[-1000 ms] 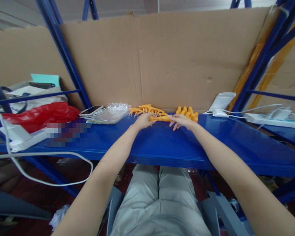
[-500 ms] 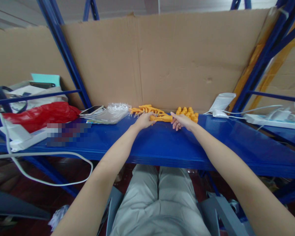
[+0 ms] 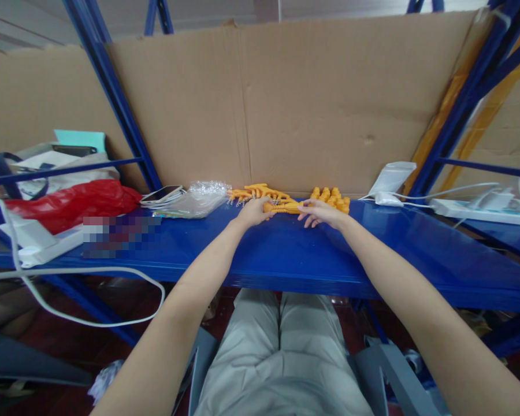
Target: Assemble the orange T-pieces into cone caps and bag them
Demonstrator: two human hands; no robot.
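Both my arms reach forward onto a blue metal shelf (image 3: 286, 254). My left hand (image 3: 252, 212) is closed around the left end of a long orange plastic piece (image 3: 283, 208). My right hand (image 3: 319, 212) pinches the right end of the same piece with its fingers. Behind my left hand lies a loose pile of orange branched parts (image 3: 255, 192). A cluster of short orange knobbed parts (image 3: 333, 199) sits just behind my right hand.
A cardboard sheet (image 3: 294, 104) backs the shelf. To the left lie a clear plastic bag (image 3: 197, 199), a phone (image 3: 161, 193), a red bag (image 3: 69, 203) and a white cable (image 3: 91, 271). On the right are a white pouch (image 3: 390, 178) and a power strip (image 3: 476, 209).
My right hand's fingers shifted slightly along the right end of the orange piece, which both hands kept between them. My left hand hardly moved.
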